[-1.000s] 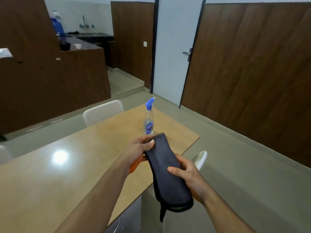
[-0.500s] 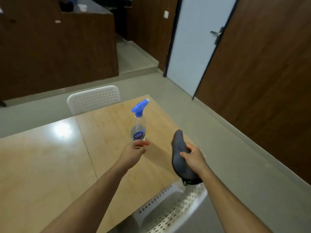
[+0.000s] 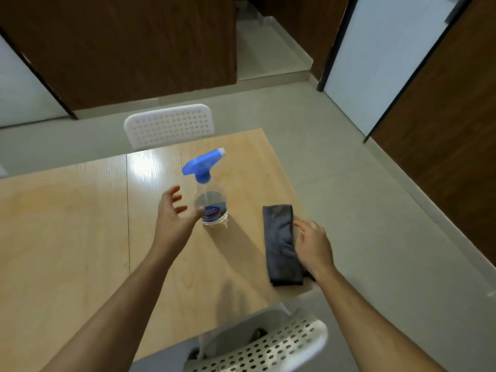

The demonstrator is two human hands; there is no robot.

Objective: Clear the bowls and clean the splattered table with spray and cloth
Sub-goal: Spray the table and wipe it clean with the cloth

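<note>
A clear spray bottle (image 3: 212, 210) with a blue trigger head stands upright on the light wooden table (image 3: 80, 224). My left hand (image 3: 174, 218) is spread open just left of the bottle, its thumb close to the bottle's base. A folded dark grey cloth (image 3: 281, 242) lies flat on the table near the right edge. My right hand (image 3: 312, 244) rests at the cloth's right side with relaxed fingers touching it. No bowls are in view.
A white perforated chair (image 3: 171, 124) stands at the table's far side, and another white perforated chair (image 3: 268, 347) is right below me at the near edge. Grey floor lies to the right, with wooden wall panels and a pale door (image 3: 381, 55) beyond.
My right hand has laid the cloth down flat on the table. My left hand has opened wider beside the bottle. The view has tilted down and closer to the table.
</note>
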